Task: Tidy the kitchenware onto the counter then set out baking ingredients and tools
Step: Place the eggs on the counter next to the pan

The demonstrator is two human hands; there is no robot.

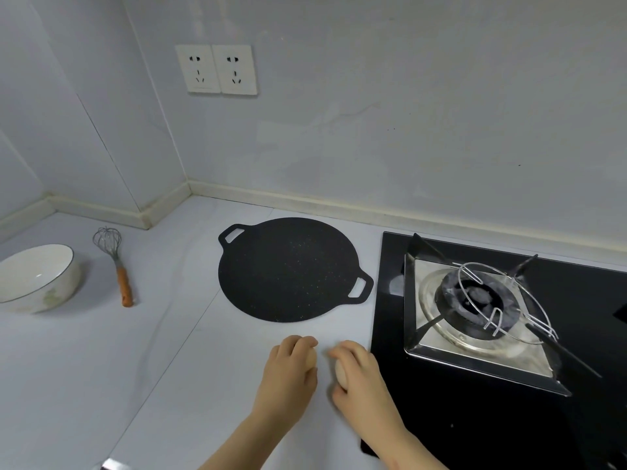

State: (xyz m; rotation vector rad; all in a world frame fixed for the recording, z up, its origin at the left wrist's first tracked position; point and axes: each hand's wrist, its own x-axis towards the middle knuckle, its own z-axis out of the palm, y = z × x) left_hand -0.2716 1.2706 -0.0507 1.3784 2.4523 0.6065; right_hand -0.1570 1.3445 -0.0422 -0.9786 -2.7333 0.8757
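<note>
My right hand (361, 378) curls round a pale egg (341, 374) just above the counter, beside the hob's left edge. My left hand (291, 371) is close beside it with fingers curled over another egg (311, 357), of which only a sliver shows. A flat black griddle pan (288, 269) with two loop handles lies on the counter behind both hands. Further left lie a wire whisk (115, 262) with an orange handle and a white bowl (37, 278).
A black glass gas hob (390, 320) with a steel burner tray and wire pan support (502, 300) fills the right side. Two wall sockets (217, 69) sit above the counter's back corner. The pale counter (118, 361) runs left to the corner wall.
</note>
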